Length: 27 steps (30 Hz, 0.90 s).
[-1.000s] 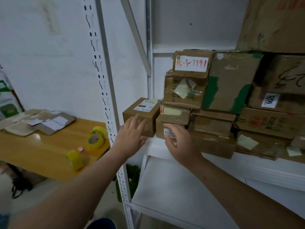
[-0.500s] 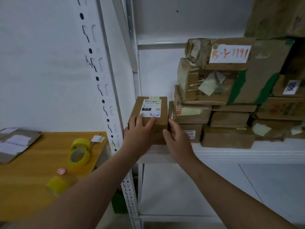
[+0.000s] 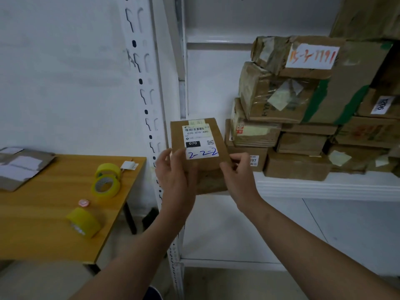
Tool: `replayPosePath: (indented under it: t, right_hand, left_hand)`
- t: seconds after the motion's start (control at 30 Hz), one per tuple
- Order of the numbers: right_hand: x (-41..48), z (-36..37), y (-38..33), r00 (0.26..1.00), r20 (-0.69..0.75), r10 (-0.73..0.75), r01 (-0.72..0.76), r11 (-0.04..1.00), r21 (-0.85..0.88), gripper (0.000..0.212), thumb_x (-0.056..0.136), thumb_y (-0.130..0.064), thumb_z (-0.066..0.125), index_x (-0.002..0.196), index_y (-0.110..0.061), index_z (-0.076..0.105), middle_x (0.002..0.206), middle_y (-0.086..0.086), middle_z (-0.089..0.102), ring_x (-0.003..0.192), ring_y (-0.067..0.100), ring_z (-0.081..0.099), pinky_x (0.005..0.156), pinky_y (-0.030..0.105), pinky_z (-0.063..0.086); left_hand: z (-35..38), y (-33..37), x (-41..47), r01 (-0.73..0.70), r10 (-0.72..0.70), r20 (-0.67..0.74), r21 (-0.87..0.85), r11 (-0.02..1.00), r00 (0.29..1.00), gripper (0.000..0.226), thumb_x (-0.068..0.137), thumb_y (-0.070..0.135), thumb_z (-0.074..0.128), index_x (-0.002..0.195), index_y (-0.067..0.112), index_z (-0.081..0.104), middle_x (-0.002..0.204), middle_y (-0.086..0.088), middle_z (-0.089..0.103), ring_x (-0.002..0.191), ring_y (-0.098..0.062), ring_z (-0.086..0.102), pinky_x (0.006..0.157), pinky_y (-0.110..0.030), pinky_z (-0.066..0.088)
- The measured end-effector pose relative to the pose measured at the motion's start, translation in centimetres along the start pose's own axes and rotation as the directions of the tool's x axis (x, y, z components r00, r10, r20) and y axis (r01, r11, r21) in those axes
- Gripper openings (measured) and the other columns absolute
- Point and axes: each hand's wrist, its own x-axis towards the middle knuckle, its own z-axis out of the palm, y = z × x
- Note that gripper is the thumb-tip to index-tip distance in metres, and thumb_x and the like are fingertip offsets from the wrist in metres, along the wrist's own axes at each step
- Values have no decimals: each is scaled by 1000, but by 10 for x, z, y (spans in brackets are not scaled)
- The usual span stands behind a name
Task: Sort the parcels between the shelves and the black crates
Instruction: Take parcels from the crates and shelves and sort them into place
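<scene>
Both the left hand [image 3: 175,176] and right hand [image 3: 238,180] now grip the parcel [image 3: 207,180] by its sides, fingers curled; a second ago it sat on the shelf [image 3: 324,187]. Held at frame centre, label [image 3: 200,141] up, it seems ready for sorting.

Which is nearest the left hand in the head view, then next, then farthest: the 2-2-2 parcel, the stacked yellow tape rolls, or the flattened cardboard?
1. The 2-2-2 parcel: gripped by the left hand at its left edge, in front of the shelf.
2. The stacked yellow tape rolls: on the table, to the hand's left.
3. The flattened cardboard: at the table's far left end.
</scene>
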Motion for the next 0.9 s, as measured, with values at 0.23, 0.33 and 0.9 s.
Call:
replayPosePath:
  t: [0.23,0.33,0.9]
  right_hand:
    - [-19,-10,4,993,121,-2,-10,995,101,40,85,-3,54,122,-12,43,104,-2,55,87,5,54,63,11,46]
    - [-24,-13,7,984,176,-10,1,999,48,63,71,-26,57,133,-23,44,121,-1,50,109,9,50,85,24,49]
    - [-63,-26,13,925,303,-231,149,951,270,32,100,-20,39,127,-34,33,115,-26,55,105,-9,58,81,14,50]
  left_hand:
    - [-8,-2,-4,415,-405,92,-222,882,910,66,88,46,60,142,25,29,138,-1,38,125,-21,45,98,-47,48]
    - [-13,6,-13,445,-399,208,-287,848,893,71,76,69,56,136,33,39,125,6,56,109,-17,60,84,-43,57]
    - [-41,21,-44,391,-320,225,-515,763,920,22,103,28,33,122,39,34,98,6,66,85,-7,70,67,-26,57]
